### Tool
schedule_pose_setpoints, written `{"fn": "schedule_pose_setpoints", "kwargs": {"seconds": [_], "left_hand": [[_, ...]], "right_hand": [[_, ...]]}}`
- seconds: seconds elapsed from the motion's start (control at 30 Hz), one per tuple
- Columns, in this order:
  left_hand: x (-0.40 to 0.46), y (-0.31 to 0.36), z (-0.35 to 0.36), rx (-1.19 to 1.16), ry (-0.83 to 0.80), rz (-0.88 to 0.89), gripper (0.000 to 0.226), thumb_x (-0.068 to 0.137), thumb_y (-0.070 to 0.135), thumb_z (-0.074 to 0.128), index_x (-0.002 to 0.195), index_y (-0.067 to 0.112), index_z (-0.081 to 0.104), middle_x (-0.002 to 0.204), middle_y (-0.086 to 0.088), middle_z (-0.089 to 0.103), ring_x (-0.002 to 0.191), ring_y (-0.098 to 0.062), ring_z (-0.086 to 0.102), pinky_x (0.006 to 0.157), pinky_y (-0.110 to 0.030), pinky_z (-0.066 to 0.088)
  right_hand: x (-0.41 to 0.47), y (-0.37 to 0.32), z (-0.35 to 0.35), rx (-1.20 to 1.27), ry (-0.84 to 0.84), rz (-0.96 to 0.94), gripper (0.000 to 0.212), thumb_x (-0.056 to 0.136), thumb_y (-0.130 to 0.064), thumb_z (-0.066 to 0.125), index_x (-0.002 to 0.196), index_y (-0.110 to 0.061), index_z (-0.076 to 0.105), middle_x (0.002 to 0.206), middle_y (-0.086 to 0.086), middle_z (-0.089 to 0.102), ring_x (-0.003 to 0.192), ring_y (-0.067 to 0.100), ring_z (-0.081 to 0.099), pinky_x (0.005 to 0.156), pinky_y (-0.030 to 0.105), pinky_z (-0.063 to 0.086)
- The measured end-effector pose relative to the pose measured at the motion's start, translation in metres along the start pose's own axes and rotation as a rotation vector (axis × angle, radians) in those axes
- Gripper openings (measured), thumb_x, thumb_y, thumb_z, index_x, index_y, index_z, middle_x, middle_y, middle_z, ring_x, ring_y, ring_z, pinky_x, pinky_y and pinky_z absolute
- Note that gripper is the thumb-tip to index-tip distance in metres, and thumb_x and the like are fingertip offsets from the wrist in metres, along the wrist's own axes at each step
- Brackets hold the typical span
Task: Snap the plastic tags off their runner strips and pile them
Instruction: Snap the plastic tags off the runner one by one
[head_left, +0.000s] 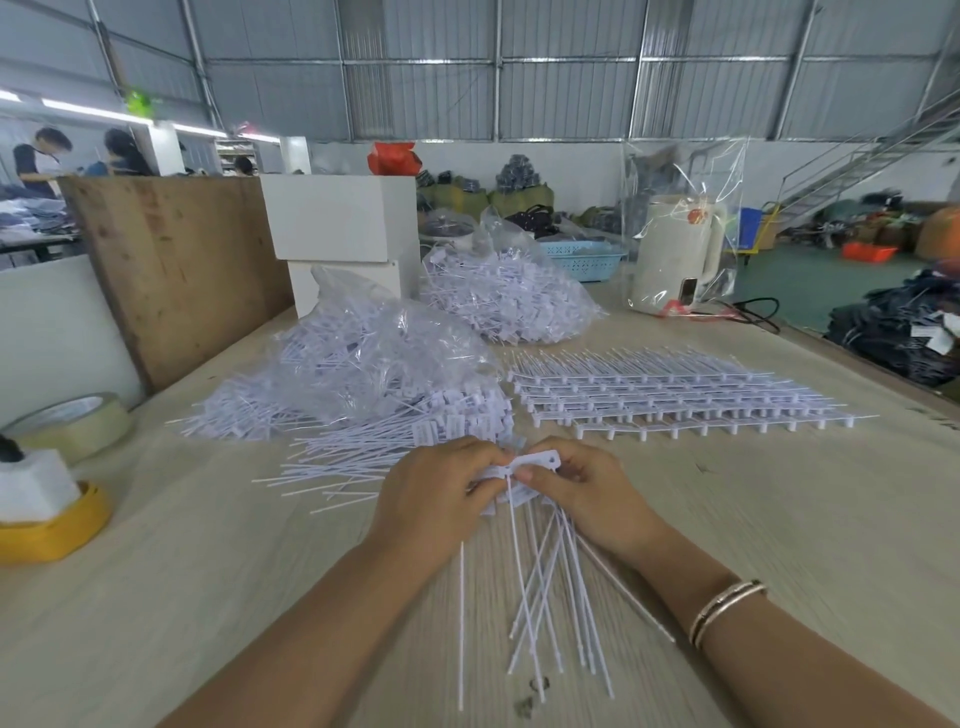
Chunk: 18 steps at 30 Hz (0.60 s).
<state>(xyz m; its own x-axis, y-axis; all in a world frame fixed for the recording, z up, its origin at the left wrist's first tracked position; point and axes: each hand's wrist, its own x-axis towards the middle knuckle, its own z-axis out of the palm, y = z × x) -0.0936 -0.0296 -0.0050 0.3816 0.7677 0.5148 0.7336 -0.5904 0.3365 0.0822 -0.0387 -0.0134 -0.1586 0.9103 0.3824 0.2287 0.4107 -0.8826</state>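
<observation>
I see left hand (441, 488) and right hand (582, 488) both pinching tag strip (535, 464) near centre, tails hanging near. Risk, I judge: tails splay, snapped tags miss loose pile (363, 452) at left.

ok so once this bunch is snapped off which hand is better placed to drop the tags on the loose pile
Probably the left hand. The loose pile lies just beyond it on the left, while the right hand sits nearer the stacked runner strips. Both hands now pinch the same tag bunch.
</observation>
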Motion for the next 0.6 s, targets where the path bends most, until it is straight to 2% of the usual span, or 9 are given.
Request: {"fn": "schedule_pose_setpoints", "kwargs": {"seconds": [0.2,0.3,0.37,0.43,0.53,0.6], "left_hand": [[0.0002,-0.0034,0.002,-0.042,0.01,-0.032,0.023,0.087,0.037,0.063,0.11,0.037,0.067,0.096,0.014,0.072,0.084,-0.008,0.065,0.068,-0.024,0.046],[0.0001,-0.0043,0.001,-0.061,0.015,-0.028,0.022,0.087,0.041,0.062,0.109,0.039,0.066,0.088,0.011,0.072,0.076,-0.008,0.065,0.065,-0.024,0.046],[-0.0002,-0.0055,0.0,-0.078,0.034,-0.027,0.022,0.086,0.042,0.062,0.107,0.04,0.067,0.08,0.01,0.072,0.067,-0.006,0.062,0.058,-0.022,0.041],[0.0002,-0.006,0.001,-0.101,0.042,-0.029,0.019,0.086,0.041,0.063,0.104,0.039,0.068,0.075,0.01,0.071,0.059,-0.004,0.057,0.054,-0.021,0.039],[0.0007,-0.0045,0.0047,-0.245,0.002,-0.083,0.014,0.088,0.035,0.063,0.1,0.035,0.07,0.075,0.009,0.071,0.063,-0.008,0.064,0.061,-0.033,0.051],[0.0004,-0.0053,0.0074,-0.281,-0.003,-0.105,0.015,0.087,0.032,0.065,0.1,0.034,0.071,0.077,0.014,0.071,0.066,-0.002,0.064,0.064,-0.028,0.052]], "right_hand": [[-0.0004,-0.0034,0.0015,-0.115,0.05,-0.066,0.015,0.085,-0.006,0.066,0.085,-0.021,0.069,0.075,-0.013,0.063,0.068,-0.007,0.059,0.069,0.01,0.042],[-0.0009,-0.004,0.0005,-0.168,0.055,-0.066,0.011,0.086,-0.011,0.066,0.088,-0.021,0.07,0.081,-0.013,0.066,0.076,-0.002,0.061,0.083,0.029,0.046],[-0.0018,-0.0053,0.0009,-0.166,0.06,-0.068,0.012,0.086,-0.012,0.066,0.087,-0.024,0.07,0.082,-0.012,0.067,0.079,0.003,0.063,0.091,0.043,0.046],[-0.0021,-0.0062,0.0012,-0.18,0.072,-0.081,0.014,0.086,-0.013,0.066,0.086,-0.027,0.069,0.081,-0.013,0.066,0.079,0.005,0.063,0.094,0.052,0.042],[-0.0012,-0.0049,0.0011,-0.25,0.108,-0.09,0.019,0.086,-0.017,0.066,0.08,-0.034,0.068,0.079,-0.014,0.065,0.082,0.012,0.063,0.095,0.063,0.035],[-0.0011,-0.0041,0.0011,-0.258,0.109,-0.071,0.022,0.086,-0.019,0.066,0.077,-0.04,0.067,0.077,-0.018,0.066,0.084,0.012,0.064,0.095,0.064,0.034]]}}
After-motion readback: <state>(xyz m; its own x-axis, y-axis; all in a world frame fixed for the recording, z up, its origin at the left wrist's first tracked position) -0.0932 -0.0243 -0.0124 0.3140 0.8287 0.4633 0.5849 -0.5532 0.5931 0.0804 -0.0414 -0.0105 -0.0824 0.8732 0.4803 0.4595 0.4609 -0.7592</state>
